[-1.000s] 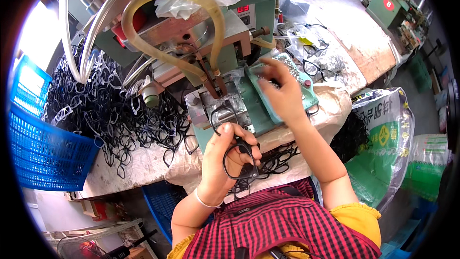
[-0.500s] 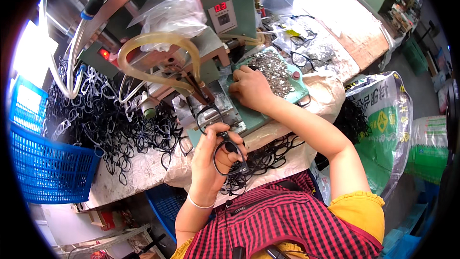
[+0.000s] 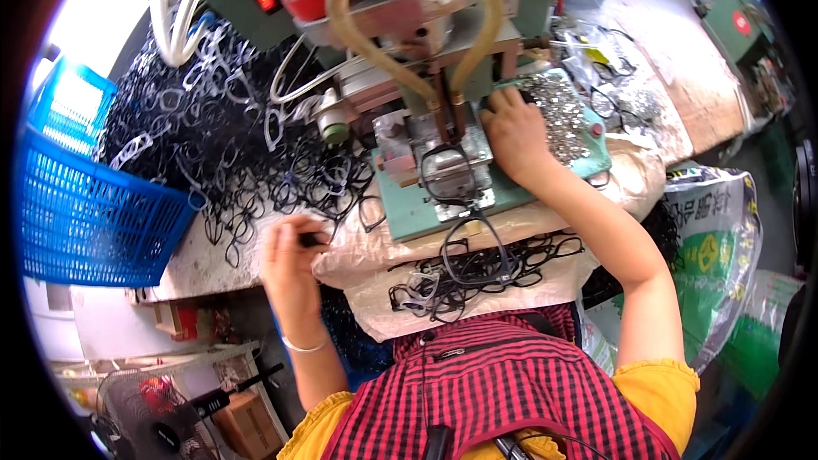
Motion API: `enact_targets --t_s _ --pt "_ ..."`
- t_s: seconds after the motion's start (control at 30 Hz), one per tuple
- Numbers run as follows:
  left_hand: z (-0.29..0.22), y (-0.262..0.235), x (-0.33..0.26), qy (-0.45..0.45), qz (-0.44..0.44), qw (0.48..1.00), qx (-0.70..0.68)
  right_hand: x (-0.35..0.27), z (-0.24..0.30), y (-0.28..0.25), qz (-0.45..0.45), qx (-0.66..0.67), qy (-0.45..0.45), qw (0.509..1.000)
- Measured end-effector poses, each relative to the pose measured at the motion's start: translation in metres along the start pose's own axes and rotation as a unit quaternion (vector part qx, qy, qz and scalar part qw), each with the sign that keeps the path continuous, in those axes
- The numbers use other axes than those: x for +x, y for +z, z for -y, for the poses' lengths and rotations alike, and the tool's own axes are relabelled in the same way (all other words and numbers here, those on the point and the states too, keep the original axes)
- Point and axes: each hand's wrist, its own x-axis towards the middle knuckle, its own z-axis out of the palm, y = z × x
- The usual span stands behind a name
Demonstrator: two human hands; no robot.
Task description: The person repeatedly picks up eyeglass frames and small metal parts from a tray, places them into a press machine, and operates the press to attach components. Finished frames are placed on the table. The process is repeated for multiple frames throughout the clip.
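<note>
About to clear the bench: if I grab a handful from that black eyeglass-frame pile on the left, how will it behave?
The black frame pile looks interlocked, so a handful would likely drag neighbours along. The frames are thin, open rims, probably light and slightly springy. Those near the left hand overhang the table edge and may slide off.

Right hand [image 3: 515,132] fingertips hidden behind the press machine [image 3: 426,60]; machine top cut off; small metal parts [image 3: 562,111] beside it indistinct.

The left hand [image 3: 290,266] is raised on a bent arm, fingers curled shut in a pinching grip. The right hand [image 3: 514,132] reaches forward, arm extended, palm down, fingers curled.
</note>
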Motion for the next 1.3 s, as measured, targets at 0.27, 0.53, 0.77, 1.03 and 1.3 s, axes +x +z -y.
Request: enact_targets --t_s 0.27,0.53,0.77,1.03,1.3 --pt "0.014 -0.028 0.085 0.309 -0.074 0.67 0.671 -0.013 -0.026 -0.041 -0.101 0.285 0.171 0.938" --pt "0.061 -0.055 0.114 0.315 -0.142 0.62 0.704 -0.076 -0.032 -0.077 -0.143 0.493 0.386 0.767" --pt "0.05 -0.014 0.093 0.222 -0.083 0.963 0.13 -0.006 0.018 -0.097 -0.175 0.483 0.135 0.847" --pt "0.032 0.044 0.043 0.112 0.014 0.982 -0.15 0.006 0.056 -0.085 -0.171 0.621 0.209 0.736" --pt "-0.079 0.131 0.048 0.376 0.004 0.925 0.057 0.009 0.077 -0.106 -0.114 0.723 0.243 0.637"
